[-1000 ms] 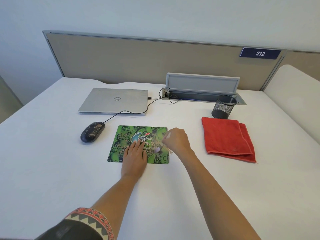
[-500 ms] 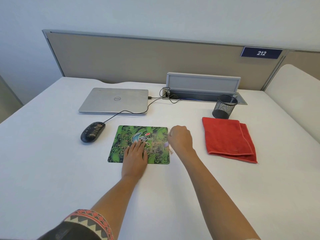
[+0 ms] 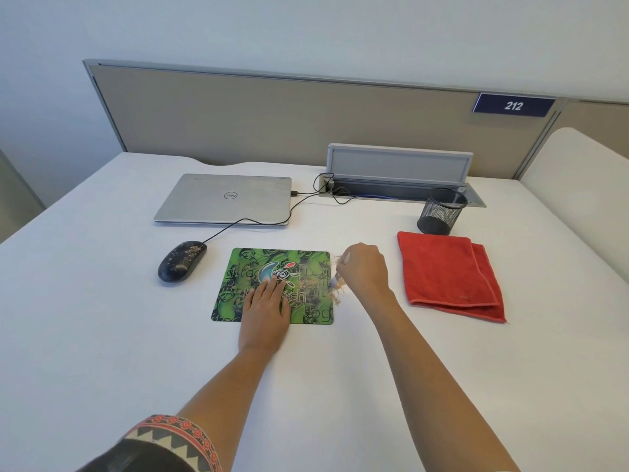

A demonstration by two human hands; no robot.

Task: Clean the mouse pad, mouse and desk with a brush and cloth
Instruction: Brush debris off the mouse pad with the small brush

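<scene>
A green patterned mouse pad lies flat on the white desk. My left hand presses flat on its near middle, fingers spread. My right hand is closed around a small brush whose bristles touch the desk just off the pad's right edge. Light brown crumbs are scattered there and on the pad's right part. A dark wired mouse with specks on it sits left of the pad. A folded red cloth lies to the right.
A closed silver laptop lies behind the pad, with the mouse cable running to it. A black mesh pen cup stands behind the cloth, beside an open cable box. A beige partition closes off the back of the desk.
My right hand has swept the brush rightward, from over the pad's right part to just past its right edge, pushing crumbs onto the desk. My left hand has stayed pressed on the pad.
</scene>
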